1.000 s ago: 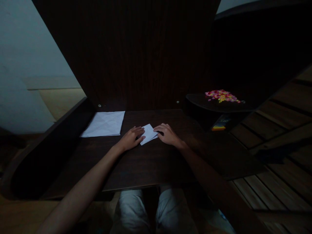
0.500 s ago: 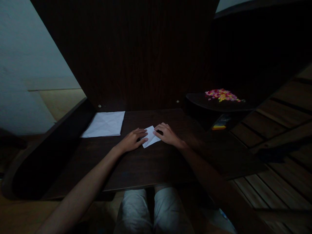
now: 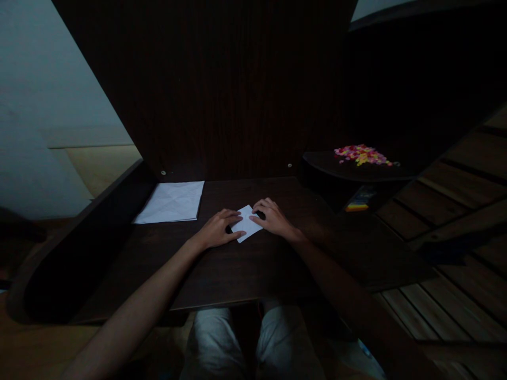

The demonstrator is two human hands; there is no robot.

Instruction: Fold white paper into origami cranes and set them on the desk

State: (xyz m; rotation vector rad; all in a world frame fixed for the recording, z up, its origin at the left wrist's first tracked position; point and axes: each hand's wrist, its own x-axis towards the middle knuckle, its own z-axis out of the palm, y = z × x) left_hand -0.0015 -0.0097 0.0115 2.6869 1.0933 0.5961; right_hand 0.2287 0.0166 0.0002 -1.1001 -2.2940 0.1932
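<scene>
A small folded piece of white paper (image 3: 247,225) lies flat on the dark wooden desk (image 3: 237,269), turned so that one corner points away from me. My left hand (image 3: 217,229) rests at its left edge, thumb and fingers spread apart, with the tips on the paper. From the other side, my right hand (image 3: 274,217) touches the right edge, its thumb on the paper and its fingers bent a little and apart from the thumb. Both hands partly cover the sheet's side corners.
Larger creased white sheets (image 3: 174,201) are stacked at the desk's back left. On a raised rounded shelf (image 3: 320,161) to the right sits a heap of small pink, red and yellow pieces (image 3: 364,155). A yellow-edged item (image 3: 357,207) lies beneath it. A dark panel (image 3: 237,95) rises behind.
My left thumb has shifted down and right across the paper. The fold line near the lower left corner no longer shows, and the paper's outline looks squarer. My right hand has barely moved.
</scene>
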